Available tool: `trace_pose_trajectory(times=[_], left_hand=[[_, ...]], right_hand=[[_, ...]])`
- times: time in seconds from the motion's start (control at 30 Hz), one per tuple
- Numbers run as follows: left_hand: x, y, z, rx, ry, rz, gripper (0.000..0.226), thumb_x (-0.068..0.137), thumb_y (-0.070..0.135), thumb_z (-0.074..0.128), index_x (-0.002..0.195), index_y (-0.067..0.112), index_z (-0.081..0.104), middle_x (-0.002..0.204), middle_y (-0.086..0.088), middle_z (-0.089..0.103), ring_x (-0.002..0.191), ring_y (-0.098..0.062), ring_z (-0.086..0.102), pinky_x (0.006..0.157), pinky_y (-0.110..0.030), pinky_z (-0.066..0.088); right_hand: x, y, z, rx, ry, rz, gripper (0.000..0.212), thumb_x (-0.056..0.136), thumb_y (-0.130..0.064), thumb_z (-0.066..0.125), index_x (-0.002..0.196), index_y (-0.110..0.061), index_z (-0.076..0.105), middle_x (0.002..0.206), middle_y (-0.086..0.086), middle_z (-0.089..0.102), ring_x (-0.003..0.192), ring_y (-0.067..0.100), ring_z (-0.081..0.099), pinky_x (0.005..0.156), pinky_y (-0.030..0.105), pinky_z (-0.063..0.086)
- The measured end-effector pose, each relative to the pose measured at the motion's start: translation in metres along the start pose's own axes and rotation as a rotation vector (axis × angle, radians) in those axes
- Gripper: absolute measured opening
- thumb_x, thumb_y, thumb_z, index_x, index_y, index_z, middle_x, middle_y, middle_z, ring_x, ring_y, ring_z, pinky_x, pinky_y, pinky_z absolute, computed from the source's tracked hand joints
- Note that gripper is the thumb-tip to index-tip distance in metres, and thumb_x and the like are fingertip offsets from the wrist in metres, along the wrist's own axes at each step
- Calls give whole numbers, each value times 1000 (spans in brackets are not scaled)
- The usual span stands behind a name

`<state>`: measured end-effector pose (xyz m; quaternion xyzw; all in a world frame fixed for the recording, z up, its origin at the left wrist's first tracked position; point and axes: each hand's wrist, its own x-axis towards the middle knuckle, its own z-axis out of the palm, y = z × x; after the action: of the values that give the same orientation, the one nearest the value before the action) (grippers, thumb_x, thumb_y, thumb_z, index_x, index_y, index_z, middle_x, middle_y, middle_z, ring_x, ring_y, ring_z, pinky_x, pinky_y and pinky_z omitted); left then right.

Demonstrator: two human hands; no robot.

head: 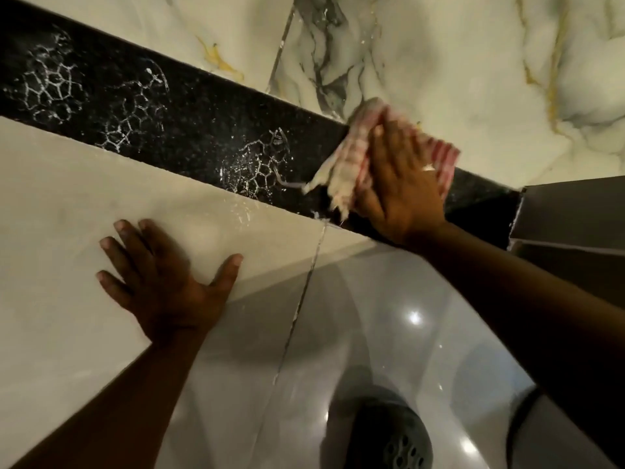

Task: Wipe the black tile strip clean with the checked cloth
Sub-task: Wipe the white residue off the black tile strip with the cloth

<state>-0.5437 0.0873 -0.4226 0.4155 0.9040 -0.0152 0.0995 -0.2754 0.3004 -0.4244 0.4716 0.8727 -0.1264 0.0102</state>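
Black tile strip (pixel 203 130) is running diagonally between pale tiles, carrying three white honeycomb smears. Right hand (pixel 402 184) is pressing the checked cloth (pixel 351 157) flat against it, fingers extended; left hand (pixel 162 282) is resting splayed below.

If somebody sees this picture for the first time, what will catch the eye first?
Probably the white honeycomb-like marks on the black tile strip, which runs diagonally between pale tiles. Next, the right hand pressing the checked cloth flat on the strip, beside the nearest mark. The left hand lies spread on the pale tile below.
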Motion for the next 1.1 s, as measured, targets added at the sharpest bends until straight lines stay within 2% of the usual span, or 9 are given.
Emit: trace_pose_trajectory(times=[0.17,0.23,0.4,0.5,0.6,0.73,0.87,1.0,1.1], left_hand=[[2,0,0,-39,-9,-14,127,74,92,36,162,4,12,169,-25,7,156,-47,4,119,-69,5],[3,0,2,-36,-3,-18,127,74,93,36,161,3,13,169,-25,9,156,-48,6,118,-71,6],[2,-2,1,-19,17,-3,124,78,93,32,161,2,16,169,-25,11,155,-48,9,118,-70,9],[1,-1,0,-13,8,2,125,78,94,33,161,2,15,169,-24,11,156,-46,8,119,-69,8],[11,-9,-6,-48,-23,13,130,73,95,36,161,1,15,169,-23,10,157,-42,7,120,-68,7],[47,-67,-16,63,-24,110,140,65,101,34,158,-2,12,167,-28,8,157,-42,6,118,-70,6],[63,-97,-14,81,-21,52,139,66,101,32,158,0,9,167,-30,8,156,-42,3,116,-74,3],[63,-97,-14,75,-47,55,139,66,101,30,159,1,10,168,-27,8,157,-41,3,117,-72,4],[62,-98,-16,88,-53,47,139,65,102,28,158,0,13,167,-27,11,157,-42,5,117,-72,8]], right_hand=[[-57,10,-2,-146,81,420,70,104,-42,27,150,11,20,155,36,19,145,49,20,120,58,2],[-84,-27,4,-89,62,376,73,100,-43,33,147,12,27,152,38,25,142,51,26,118,54,7],[-25,-109,25,19,-6,-120,75,99,-49,29,152,4,24,159,28,18,150,39,12,121,57,9],[24,-84,10,-22,-32,-70,78,99,-54,13,155,-1,8,163,23,5,152,33,2,123,50,0],[24,-61,5,-29,-53,46,74,102,-51,19,156,-5,-3,165,19,-4,152,29,-6,123,48,-3],[-26,-56,6,-51,-46,247,73,103,-49,27,155,-1,12,162,26,3,151,37,-1,122,56,5],[-88,-78,15,-72,-127,27,75,100,-48,30,153,5,19,159,29,13,150,43,7,119,61,11],[-67,-132,25,-9,-126,-311,67,96,-40,41,146,5,36,151,31,34,146,44,20,114,64,24],[6,-171,27,47,-105,-394,70,98,-45,33,151,1,28,159,25,22,149,39,15,119,59,14]])
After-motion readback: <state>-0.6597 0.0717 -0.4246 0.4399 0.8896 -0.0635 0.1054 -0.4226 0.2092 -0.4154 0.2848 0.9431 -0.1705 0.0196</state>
